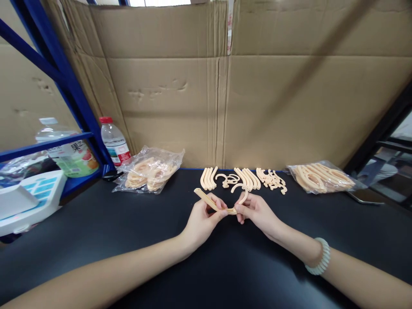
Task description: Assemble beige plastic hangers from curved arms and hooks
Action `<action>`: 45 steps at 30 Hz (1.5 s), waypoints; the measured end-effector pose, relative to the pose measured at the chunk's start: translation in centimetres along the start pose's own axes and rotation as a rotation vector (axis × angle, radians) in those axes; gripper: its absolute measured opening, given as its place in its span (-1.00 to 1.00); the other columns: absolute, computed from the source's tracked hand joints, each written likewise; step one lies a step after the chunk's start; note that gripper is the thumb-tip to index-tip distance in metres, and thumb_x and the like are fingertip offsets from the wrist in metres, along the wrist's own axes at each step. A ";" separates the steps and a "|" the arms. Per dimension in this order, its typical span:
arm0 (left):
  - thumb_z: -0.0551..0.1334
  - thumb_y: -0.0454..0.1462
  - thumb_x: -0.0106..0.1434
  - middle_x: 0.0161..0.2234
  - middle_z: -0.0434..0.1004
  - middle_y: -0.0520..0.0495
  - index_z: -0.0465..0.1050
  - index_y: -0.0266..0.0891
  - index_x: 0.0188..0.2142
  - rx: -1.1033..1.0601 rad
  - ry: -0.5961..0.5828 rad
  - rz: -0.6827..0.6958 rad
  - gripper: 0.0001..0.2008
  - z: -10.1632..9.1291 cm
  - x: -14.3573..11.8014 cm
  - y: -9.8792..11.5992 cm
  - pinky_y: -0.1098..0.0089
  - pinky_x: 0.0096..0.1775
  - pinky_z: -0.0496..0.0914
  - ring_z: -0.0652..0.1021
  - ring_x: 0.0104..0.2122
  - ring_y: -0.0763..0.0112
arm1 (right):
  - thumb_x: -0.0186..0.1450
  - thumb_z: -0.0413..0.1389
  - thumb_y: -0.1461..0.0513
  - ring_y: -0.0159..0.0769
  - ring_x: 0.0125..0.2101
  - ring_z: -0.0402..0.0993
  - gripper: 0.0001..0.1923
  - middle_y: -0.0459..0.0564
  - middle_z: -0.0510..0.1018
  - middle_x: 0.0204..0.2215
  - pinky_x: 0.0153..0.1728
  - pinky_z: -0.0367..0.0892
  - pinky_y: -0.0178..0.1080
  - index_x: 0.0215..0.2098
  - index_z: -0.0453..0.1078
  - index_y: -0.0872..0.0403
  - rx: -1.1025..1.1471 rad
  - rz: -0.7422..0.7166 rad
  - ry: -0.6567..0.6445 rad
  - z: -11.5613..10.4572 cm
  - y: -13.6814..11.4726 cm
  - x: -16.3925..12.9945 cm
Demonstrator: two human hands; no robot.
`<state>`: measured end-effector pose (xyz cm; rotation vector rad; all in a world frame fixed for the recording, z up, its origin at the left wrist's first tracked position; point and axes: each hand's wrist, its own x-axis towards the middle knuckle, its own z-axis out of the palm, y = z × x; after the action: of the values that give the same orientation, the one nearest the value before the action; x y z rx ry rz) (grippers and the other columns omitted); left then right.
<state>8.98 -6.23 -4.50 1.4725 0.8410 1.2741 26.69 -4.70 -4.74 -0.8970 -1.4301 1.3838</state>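
Observation:
My left hand (206, 216) pinches a long, slightly curved beige plastic hanger arm (206, 199), which slants up and to the left. Between the fingers of my right hand (252, 211) is a beige curved hanger hook (245, 197), its bend pointing away from me. The fingertips of both hands meet near the lower end of the arm, where the two parts touch; whether they are joined I cannot tell. Just beyond lie a row of hanger arms (209, 178), several loose hooks (222, 177), a second row of arms (249, 178) and a pile of small beige pieces (273, 180).
Clear bags of beige parts lie at the left (151, 169) and right (322, 177) of the black table (244, 266). A red-capped bottle (115, 141), a larger bottle (72, 154) and a white-blue device (35, 197) stand left. Cardboard (167, 98) walls the back.

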 end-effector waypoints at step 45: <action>0.39 -0.22 0.07 -0.42 0.55 -0.02 0.27 -0.26 -0.34 -0.060 -0.043 -0.223 -0.70 -0.2 1.1 0.1 0.45 -0.35 0.37 0.54 -0.38 0.44 | 0.31 -0.01 0.40 -0.10 -0.07 0.36 -0.74 0.05 0.58 -0.21 -0.01 0.31 0.01 -0.17 0.49 0.07 -1.348 -0.666 -0.023 -7.9 1.4 5.3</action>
<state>8.99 -5.19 -4.05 1.3138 0.9038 1.0886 32.43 2.96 -5.89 -0.9850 -2.3735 -0.2174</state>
